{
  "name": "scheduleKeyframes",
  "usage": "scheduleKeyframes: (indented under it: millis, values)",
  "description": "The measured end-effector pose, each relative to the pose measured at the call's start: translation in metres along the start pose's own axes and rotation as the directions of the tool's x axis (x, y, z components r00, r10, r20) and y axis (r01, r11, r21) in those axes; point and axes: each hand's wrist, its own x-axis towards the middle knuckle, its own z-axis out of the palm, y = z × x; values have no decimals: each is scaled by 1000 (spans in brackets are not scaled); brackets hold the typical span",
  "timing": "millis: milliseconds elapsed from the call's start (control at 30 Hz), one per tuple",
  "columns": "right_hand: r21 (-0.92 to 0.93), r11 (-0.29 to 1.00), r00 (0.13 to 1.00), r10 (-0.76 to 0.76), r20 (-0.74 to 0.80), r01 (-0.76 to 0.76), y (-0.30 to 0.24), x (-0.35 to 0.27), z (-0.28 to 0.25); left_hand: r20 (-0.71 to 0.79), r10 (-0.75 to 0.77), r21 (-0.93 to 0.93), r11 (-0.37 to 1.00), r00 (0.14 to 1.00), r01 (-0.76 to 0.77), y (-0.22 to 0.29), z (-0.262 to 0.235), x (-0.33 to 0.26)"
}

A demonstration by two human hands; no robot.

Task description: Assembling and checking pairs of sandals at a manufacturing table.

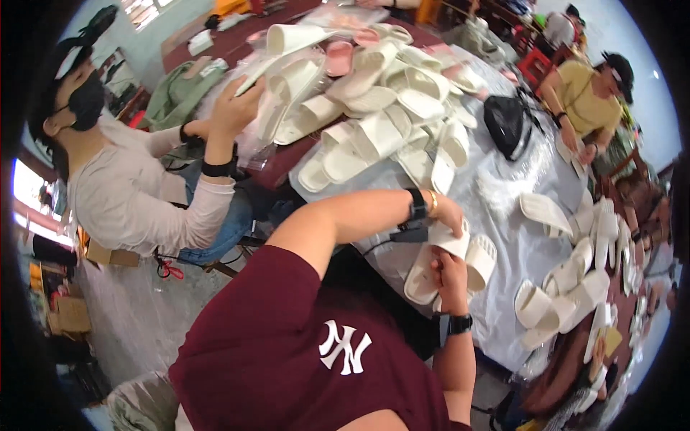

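At the near edge of the covered table, a cream slide slipper (420, 279) lies with its strap toward the far side. My left hand (447, 214) reaches across from the left and grips the strap from the far side, fingers bent over it. My right hand (451, 273) comes up from below, its fingers closed in a pinch at the strap's near edge; anything small between them is hidden. A second cream slipper (480, 263) lies just right of my right hand.
A large pile of cream slippers (381, 136) covers the table's far left, with a few pink slippers (339, 57) among them. A black bag (507, 126) sits behind my hands. More slippers (564, 302) lie at right. Co-workers sit at left (144, 165) and far right (586, 100).
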Motion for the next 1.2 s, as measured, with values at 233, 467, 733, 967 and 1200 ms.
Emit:
scheduleKeyframes:
  millis: [233, 467, 733, 967, 1200]
  values:
    - [70, 997, 1000, 15, 9, -16, 15, 14, -9, 101, -121, 25, 993, 987, 119, 20, -5, -8]
    - [2, 1000, 1000, 14, -21, -14, 10, 12, -4, 149, -168, -202, 960, 974, 197, 14, -5, -2]
    - [-10, 1000, 1000, 12, -29, -12, 10, 9, -3, 152, -270, -282, 910, 951, 304, 6, 0, 13]
    - [0, 1000, 999, -25, -31, 25, 5, 12, 0, 58, -304, -229, 923, 951, 309, 1, -4, 21]
    - [35, 997, 997, -69, 21, 69, 12, -2, -8, -185, -108, -201, 977, 977, 70, -1, 10, 3]
